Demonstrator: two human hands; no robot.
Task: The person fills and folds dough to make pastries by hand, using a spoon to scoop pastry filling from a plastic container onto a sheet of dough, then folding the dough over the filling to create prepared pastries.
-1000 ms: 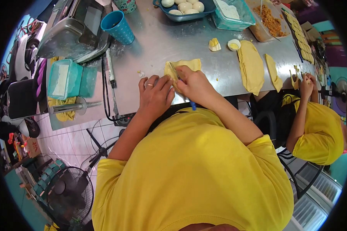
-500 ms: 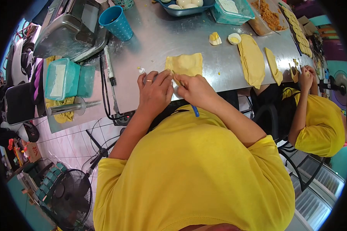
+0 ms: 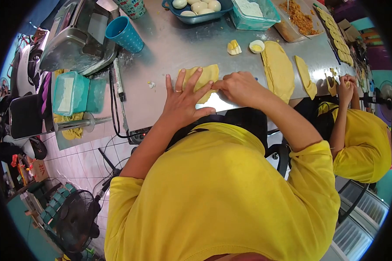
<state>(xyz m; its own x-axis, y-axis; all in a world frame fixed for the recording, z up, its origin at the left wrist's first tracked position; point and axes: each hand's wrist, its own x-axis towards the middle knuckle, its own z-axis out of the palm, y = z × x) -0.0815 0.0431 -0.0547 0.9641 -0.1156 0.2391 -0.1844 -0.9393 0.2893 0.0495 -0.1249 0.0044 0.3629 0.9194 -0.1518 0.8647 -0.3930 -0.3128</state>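
My left hand point(image 3: 188, 99) lies with fingers spread over a piece of yellow dough point(image 3: 211, 73), covering much of it. The dough rests on the metal table, with an edge showing beyond my fingers and a bit below them. My right hand point(image 3: 241, 89) is closed beside the dough's right edge, its fingertips close to my left fingers. What it grips is hidden; a small blue spot shows just behind it. To the right lie a boiled egg half point(image 3: 257, 46), egg pieces point(image 3: 234, 47), a long stack of dough sheets point(image 3: 278, 71) and a narrow dough strip point(image 3: 305, 77).
At the back stand a bowl of eggs point(image 3: 198, 18), a tub of white powder point(image 3: 255, 24), a container of orange filling point(image 3: 283, 30) and a blue cup point(image 3: 133, 41). A metal machine point(image 3: 74, 52) is at left. A co-worker point(image 3: 361, 135) sits at right.
My left hand has opened and spread over the dough. My right hand has moved right and turned, from the dough's front edge to its right edge. The blue handle below it no longer shows there.
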